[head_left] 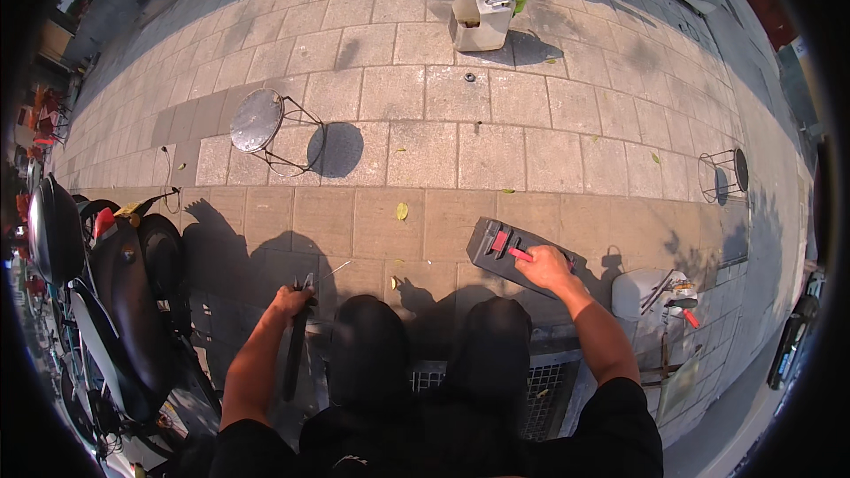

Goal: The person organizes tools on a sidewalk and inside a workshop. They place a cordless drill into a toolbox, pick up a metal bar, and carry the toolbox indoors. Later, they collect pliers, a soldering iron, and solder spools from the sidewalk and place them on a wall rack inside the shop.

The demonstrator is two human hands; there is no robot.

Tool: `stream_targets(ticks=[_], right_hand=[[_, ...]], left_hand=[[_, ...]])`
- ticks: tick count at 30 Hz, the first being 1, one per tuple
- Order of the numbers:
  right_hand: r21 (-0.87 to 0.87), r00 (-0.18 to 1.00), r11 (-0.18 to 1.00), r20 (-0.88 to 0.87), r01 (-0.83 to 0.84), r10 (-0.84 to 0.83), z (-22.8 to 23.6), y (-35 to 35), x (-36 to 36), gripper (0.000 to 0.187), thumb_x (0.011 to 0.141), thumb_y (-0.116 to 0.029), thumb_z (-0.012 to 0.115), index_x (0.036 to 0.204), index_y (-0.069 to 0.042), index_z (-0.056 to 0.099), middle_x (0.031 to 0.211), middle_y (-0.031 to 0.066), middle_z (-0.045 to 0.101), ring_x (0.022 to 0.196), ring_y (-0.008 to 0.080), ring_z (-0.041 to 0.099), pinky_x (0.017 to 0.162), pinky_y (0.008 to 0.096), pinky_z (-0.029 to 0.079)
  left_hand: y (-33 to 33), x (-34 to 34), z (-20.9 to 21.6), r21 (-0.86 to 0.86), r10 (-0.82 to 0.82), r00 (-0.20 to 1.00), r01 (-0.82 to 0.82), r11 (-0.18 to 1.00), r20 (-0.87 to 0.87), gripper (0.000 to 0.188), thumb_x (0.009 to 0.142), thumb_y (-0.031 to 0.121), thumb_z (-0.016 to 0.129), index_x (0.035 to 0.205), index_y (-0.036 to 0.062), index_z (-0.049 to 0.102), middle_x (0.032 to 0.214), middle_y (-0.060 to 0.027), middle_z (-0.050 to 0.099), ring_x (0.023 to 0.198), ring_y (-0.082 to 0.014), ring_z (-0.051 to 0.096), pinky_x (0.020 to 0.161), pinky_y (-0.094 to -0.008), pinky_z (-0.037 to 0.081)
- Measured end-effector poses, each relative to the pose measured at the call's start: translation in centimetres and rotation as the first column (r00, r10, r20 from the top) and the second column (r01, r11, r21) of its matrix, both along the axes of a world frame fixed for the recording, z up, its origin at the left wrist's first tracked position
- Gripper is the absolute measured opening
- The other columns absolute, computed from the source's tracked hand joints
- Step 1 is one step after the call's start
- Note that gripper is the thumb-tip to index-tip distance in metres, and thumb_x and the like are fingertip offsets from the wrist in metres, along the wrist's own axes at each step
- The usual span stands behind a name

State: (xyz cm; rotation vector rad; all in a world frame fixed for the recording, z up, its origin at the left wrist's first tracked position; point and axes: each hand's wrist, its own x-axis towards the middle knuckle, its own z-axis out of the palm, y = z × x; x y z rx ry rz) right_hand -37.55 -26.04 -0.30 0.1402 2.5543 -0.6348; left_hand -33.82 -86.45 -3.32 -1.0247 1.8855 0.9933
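Observation:
My right hand [549, 267] is at a black toolbox [484, 243] with red parts, in front of my right knee. Its fingers are closed around the handle on top, and a red piece shows beside them. The hand covers the middle of the box. Left of my left knee, my left hand [290, 301] is closed on a long, dark, narrow strip [294, 356] that hangs down beside my leg. A small bright metallic piece [309, 281] shows at its fingertips; its kind I cannot make out.
Hand tools, one with a red grip [690, 316], lie by a white surface [630, 294] at right. A parked motorbike [124, 292] crowds the left. Ahead stand a round stool [258, 119], a cut-open white jug [482, 26] and another small stool [740, 170].

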Motion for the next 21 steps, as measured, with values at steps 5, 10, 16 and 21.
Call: stream_targets(ticks=[5, 10, 16, 21], right_hand=[[0.004, 0.981, 0.985, 0.091, 0.171, -0.171, 11.2, 1.0, 7.2, 0.032, 0.08, -0.034, 0.067, 0.083, -0.002, 0.071, 0.084, 0.0257, 0.068, 0.086, 0.0443, 0.067, 0.079, 0.0505, 0.053], [-0.104, 0.918, 0.912, 0.051, 0.397, -0.394, 20.3, 2.3, 12.6, 0.035, 0.082, -0.035, 0.066, 0.084, -0.001, 0.071, 0.087, 0.0271, 0.068, 0.089, 0.0458, 0.067, 0.082, 0.0516, 0.052], [-0.051, 0.771, 0.77, 0.068, 0.636, -0.633, 25.7, 3.3, 16.3, 0.041, 0.081, -0.035, 0.067, 0.077, 0.006, 0.065, 0.079, 0.0301, 0.065, 0.081, 0.0473, 0.066, 0.073, 0.0517, 0.05], [0.0, 0.635, 0.646, 0.184, 0.763, -0.75, 24.0, 6.0, 19.2, 0.039, 0.08, -0.035, 0.066, 0.078, 0.005, 0.067, 0.072, 0.0221, 0.067, 0.072, 0.0371, 0.069, 0.069, 0.0487, 0.05]], left_hand=[[3.4, -0.5, 19.0, 0.324, 0.278, 0.96, -0.252, 0.912, -0.034, 0.038, 0.094, 0.044, 0.072, 0.098, 0.0064, 0.068, 0.075, -0.004, 0.062, 0.054, -0.0155, 0.055, 0.049, -0.0307, 0.046], [6.7, -0.8, 33.0, 0.24, 0.176, 0.984, -0.178, 0.954, 0.028, 0.028, 0.096, 0.035, 0.07, 0.102, 0.0079, 0.067, 0.079, -0.0013, 0.063, 0.059, -0.0141, 0.055, 0.052, -0.0313, 0.044], [7.0, -2.8, 41.9, 0.283, 0.169, 0.972, -0.21, 0.936, 0.162, 0.028, 0.095, 0.027, 0.068, 0.111, 0.0042, 0.067, 0.091, -0.0053, 0.066, 0.061, -0.0161, 0.056, 0.053, -0.0331, 0.047], [9.9, -9.1, 42.6, 0.349, 0.189, 0.965, -0.244, 0.905, 0.183, 0.022, 0.094, 0.02, 0.064, 0.109, 0.0033, 0.064, 0.09, -0.0064, 0.065, 0.059, -0.0155, 0.054, 0.051, -0.0329, 0.044]])
